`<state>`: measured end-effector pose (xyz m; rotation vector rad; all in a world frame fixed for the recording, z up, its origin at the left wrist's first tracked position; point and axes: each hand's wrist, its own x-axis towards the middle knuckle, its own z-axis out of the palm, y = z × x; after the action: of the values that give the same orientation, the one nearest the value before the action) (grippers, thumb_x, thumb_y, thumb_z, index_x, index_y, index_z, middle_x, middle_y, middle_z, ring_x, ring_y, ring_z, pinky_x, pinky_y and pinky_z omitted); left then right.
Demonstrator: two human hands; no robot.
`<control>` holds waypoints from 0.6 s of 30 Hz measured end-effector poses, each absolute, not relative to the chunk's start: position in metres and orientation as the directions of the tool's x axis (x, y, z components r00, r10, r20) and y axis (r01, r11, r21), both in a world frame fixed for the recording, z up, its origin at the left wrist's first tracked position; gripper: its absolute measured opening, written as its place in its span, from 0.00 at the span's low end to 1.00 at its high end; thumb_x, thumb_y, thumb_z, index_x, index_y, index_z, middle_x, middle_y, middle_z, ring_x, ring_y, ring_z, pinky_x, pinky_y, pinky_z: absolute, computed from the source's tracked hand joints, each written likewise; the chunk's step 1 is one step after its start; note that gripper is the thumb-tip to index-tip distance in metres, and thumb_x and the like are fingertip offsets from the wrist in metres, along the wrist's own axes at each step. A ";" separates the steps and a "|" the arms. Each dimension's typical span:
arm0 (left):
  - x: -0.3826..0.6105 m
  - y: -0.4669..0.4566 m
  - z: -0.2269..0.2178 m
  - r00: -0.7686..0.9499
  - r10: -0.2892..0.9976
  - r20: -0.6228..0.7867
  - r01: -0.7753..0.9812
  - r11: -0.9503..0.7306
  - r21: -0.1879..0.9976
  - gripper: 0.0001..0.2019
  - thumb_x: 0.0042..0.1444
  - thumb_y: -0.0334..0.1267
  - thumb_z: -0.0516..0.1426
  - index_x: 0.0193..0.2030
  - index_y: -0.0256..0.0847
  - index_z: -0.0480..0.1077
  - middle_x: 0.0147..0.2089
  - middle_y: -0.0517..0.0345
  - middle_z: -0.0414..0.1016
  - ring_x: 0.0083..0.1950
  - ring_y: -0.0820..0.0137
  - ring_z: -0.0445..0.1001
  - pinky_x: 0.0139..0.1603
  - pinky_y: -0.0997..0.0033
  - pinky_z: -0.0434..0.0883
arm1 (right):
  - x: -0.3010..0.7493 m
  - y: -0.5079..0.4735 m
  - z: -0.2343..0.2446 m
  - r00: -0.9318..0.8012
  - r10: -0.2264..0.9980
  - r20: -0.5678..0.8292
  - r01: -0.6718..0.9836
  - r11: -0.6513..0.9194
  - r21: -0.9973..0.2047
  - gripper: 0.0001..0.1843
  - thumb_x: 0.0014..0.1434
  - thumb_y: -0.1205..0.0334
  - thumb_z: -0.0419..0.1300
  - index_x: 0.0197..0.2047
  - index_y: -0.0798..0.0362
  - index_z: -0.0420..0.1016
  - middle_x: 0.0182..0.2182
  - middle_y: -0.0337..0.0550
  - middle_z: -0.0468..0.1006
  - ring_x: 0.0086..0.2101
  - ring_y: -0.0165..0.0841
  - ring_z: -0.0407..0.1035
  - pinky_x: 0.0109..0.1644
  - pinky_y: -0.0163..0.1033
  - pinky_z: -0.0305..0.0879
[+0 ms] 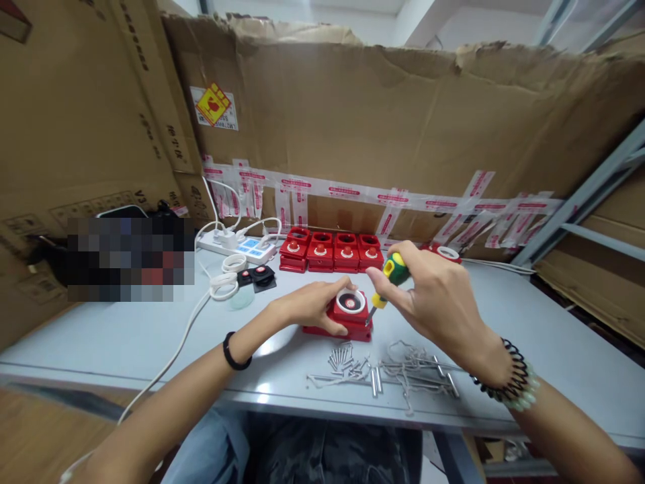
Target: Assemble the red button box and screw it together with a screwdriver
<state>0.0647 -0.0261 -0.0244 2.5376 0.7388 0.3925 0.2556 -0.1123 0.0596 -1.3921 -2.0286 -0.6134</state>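
Observation:
My left hand (322,306) is wrapped round the left side of a red box (347,329) with a white ring and black centre on its top. In my right hand (428,282) is a screwdriver (390,275) with a green and yellow handle, held tilted. Its tip points down at the box's right front corner; whether a screw sits under it is too small to tell. Just in front of the box lie several loose screws (342,359). To their right is a jumble of metal rods and thin chains (413,366).
Several red boxes (327,252) stand in a row at the back, and another red box (443,252) is behind my right hand. A power strip (246,245) with cables, white rings (224,286) and black discs (259,274) lie left. Cardboard (377,121) walls the table's rear.

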 end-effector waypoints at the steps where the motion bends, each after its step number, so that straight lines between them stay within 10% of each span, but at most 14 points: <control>1: 0.065 -0.026 -0.024 0.812 0.567 0.141 0.432 -0.746 0.507 0.36 0.44 0.50 0.63 0.58 0.43 0.56 0.49 0.50 0.74 0.45 0.56 0.74 0.40 0.67 0.67 | 0.255 -0.113 0.062 -0.284 0.686 0.670 0.929 0.370 0.015 0.13 0.59 0.54 0.53 0.38 0.56 0.69 0.24 0.42 0.73 0.24 0.34 0.66 0.27 0.37 0.57; 5: 0.065 -0.027 -0.024 0.812 0.568 0.137 0.431 -0.741 0.515 0.35 0.44 0.50 0.63 0.58 0.43 0.56 0.47 0.51 0.74 0.45 0.57 0.74 0.39 0.68 0.66 | 0.254 -0.115 0.066 -0.360 0.771 0.526 0.836 0.517 -0.185 0.13 0.61 0.61 0.50 0.49 0.54 0.65 0.24 0.36 0.74 0.21 0.28 0.64 0.27 0.33 0.57; 10: 0.065 -0.025 -0.026 0.811 0.568 0.141 0.430 -0.742 0.514 0.37 0.44 0.50 0.63 0.59 0.43 0.55 0.47 0.51 0.74 0.44 0.57 0.74 0.39 0.67 0.66 | 0.252 -0.110 0.061 -0.280 0.733 0.621 0.906 0.415 -0.082 0.14 0.60 0.51 0.53 0.34 0.52 0.70 0.18 0.37 0.71 0.19 0.29 0.63 0.25 0.35 0.53; 15: 0.064 -0.025 -0.026 0.808 0.575 0.127 0.443 -0.736 0.512 0.37 0.44 0.50 0.63 0.59 0.43 0.55 0.47 0.50 0.74 0.44 0.57 0.74 0.38 0.68 0.66 | 0.252 -0.109 0.063 -0.367 0.739 0.564 0.817 0.546 -0.184 0.17 0.63 0.58 0.47 0.51 0.53 0.67 0.38 0.46 0.78 0.35 0.34 0.72 0.36 0.36 0.63; 18: 0.064 -0.024 -0.026 0.815 0.566 0.127 0.439 -0.744 0.504 0.38 0.44 0.50 0.63 0.60 0.44 0.54 0.49 0.50 0.73 0.44 0.57 0.74 0.39 0.67 0.65 | 0.252 -0.107 0.062 -0.369 0.742 0.559 0.789 0.568 -0.233 0.14 0.63 0.56 0.50 0.46 0.52 0.70 0.30 0.40 0.78 0.27 0.30 0.70 0.31 0.34 0.61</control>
<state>0.0638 -0.0244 -0.0256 2.5384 0.7473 0.3766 0.2521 -0.1072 0.0619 -1.2191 -2.1749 -0.0971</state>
